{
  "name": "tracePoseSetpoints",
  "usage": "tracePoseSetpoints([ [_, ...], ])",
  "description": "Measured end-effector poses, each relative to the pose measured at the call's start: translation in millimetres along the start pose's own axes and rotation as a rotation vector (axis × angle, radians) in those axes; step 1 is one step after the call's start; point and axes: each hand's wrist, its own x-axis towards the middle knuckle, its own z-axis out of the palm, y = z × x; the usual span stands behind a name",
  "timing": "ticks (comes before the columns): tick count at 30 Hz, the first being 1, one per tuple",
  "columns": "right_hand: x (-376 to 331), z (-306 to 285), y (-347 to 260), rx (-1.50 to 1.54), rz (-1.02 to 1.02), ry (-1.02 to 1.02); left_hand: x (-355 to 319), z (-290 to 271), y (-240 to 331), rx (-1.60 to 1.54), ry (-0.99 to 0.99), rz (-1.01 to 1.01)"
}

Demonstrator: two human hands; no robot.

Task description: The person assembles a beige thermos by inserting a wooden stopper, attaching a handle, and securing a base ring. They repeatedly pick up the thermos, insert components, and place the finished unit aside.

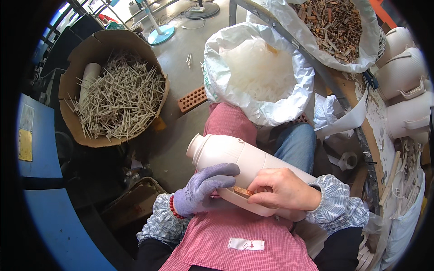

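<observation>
1 pinkish-red checked cloth apron (239, 224) across the lap, and over it lies 1 smooth, pale-pink plastic jug (255, 156), neck at the apron's left edge! The purple-gloved left hand (200, 189) clamps the end of 1 curved pale-pink handle (246, 202); the bare right hand (289, 189) pinches 1 small brown strip (243, 191) there. Beyond, 1 holed red brick (192, 99), 1 brown cardboard box (71, 118) of spiky beige sprigs (124, 97), 1 crinkled white sack (271, 112).
</observation>
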Motion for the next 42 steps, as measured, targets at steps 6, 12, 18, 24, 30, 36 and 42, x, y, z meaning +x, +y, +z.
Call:
tracePoseSetpoints([
  [6, -0.5, -1.8, -2.5, -0.027, 0.018, -0.044, -1.0, 2.5, -4.3, -0.033, 0.039, 0.004],
  [12, -3.9, 2.0, 6.2, -0.072, -0.084, -0.042, 13.0, -7.7, 3.8, 0.316, -0.143, 0.142],
  [18, -32.7, 26.9, -4.8, -0.768, -0.244, 0.388, 40.0, -5.9, 10.4, 0.371, -0.178, 0.120],
  [24, -94.0, -42.2, 29.6, -0.278, -0.125, 0.508, 66.8, -33.0, -13.4, 0.187, -0.106, -0.175],
  [30, -158.8, -71.4, 52.2, -0.072, 0.247, 0.660, 139.4, 48.9, -17.9, -0.085, -0.094, -0.072],
  [36, -314.2, -216.1, 207.7, -0.571, 0.289, 1.616, 251.9, 119.1, -45.2, -0.120, -0.194, -0.115],
  [42, -400.7, -236.4, 238.0, -1.028, 1.365, 1.591, 317.9, 154.5, -130.0, 0.152, -0.237, 0.014],
])
